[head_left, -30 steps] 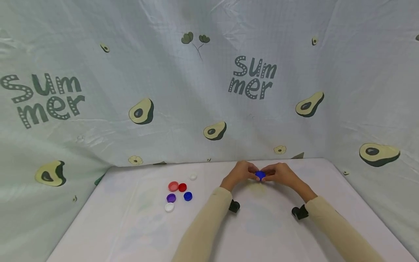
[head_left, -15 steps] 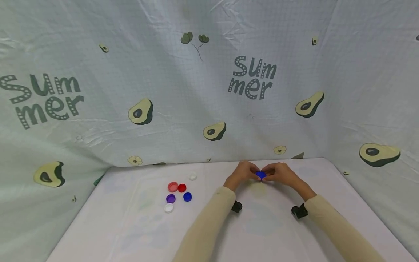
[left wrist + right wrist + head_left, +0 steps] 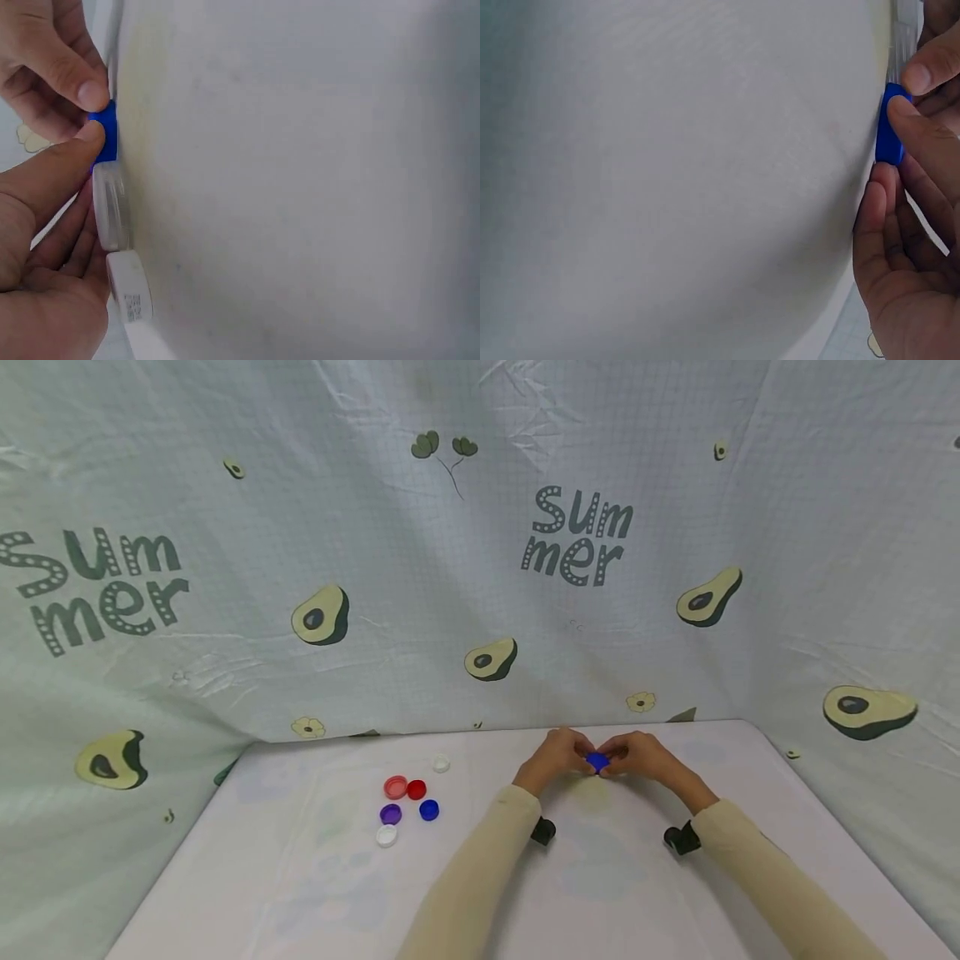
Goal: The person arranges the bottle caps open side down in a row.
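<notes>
Both hands meet at a blue bottle cap [image 3: 597, 762] near the far edge of the white table. My left hand [image 3: 553, 760] pinches it from the left, with the thumb on its near face. From the other side my right hand [image 3: 641, 756] pinches the same cap. In the left wrist view the blue cap [image 3: 110, 135] stands on edge. Beside it, seemingly touching, is a clear round lid [image 3: 112, 206], then a white cap [image 3: 130, 286] with small printing. The left hand hides these two in the head view. Fingers behind the caps are partly hidden.
Left of the arms lie a pink cap [image 3: 396, 787], a red cap [image 3: 416, 790], a blue cap [image 3: 429, 810], a purple cap [image 3: 391, 814] and a white cap [image 3: 386, 836]. A whitish cap [image 3: 441, 763] lies farther back. A printed curtain [image 3: 405, 568] hangs behind the table.
The hands stay at the blue cap, nearly still. The right forearm and its black wrist camera have shifted slightly left and up.
</notes>
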Tool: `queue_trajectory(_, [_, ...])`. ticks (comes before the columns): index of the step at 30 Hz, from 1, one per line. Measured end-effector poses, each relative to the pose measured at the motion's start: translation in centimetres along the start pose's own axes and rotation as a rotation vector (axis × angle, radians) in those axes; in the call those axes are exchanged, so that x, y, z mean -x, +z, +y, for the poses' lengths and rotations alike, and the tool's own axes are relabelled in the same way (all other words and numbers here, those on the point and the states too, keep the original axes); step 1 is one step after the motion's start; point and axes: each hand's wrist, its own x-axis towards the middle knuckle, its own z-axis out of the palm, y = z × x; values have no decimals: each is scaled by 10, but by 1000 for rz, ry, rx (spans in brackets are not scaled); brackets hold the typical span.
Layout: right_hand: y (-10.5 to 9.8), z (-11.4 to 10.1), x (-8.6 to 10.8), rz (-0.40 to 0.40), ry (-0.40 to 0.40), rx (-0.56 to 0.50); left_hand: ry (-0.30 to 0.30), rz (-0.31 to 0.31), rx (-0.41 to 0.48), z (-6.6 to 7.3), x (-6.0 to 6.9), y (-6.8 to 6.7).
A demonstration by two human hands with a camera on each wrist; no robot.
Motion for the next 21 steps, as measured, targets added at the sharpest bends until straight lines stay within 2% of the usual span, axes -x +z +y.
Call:
queue_trajectory(4, [0, -2, 1, -4, -13, -1, 28, 6, 14, -5, 6, -12])
queue_trajectory(8, [1, -4, 3, 0, 0, 23, 93, 43, -3, -10, 23, -31])
queue_trajectory(11, [2, -7, 7, 30, 33, 80, 155, 70, -22, -11, 45, -47])
queue_trajectory(15, [8, -13, 18, 126, 51, 100, 228, 98, -34, -16, 78, -71])
queue_trajectory(18, [14, -22, 24, 182, -7, 73, 268, 112, -60, -26, 104, -89])
queue_trajectory(21, [20, -33, 27, 195, -105, 47, 289, 133, -87, -38, 128, -107])
